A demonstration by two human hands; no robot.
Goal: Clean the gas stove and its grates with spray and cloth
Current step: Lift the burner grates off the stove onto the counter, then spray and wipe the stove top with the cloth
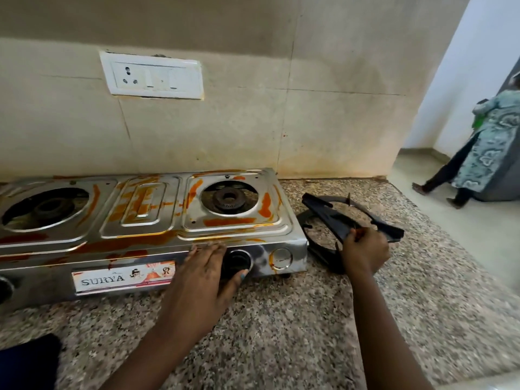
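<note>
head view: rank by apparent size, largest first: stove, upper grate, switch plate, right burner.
1. stove, clearly largest
2. switch plate and upper grate, similar in extent; the right hand covers part of the grate, so no ranking
3. right burner, smallest

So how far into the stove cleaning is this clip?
Early. Done: both grates are off the burners, one lying flat on the granite counter right of the gas stove. In hand: the right hand grips the upper grate, tilted over the lower grate; the left hand rests flat on the stove front. Left: orange stains cover the top; no spray or cloth visible.
</note>
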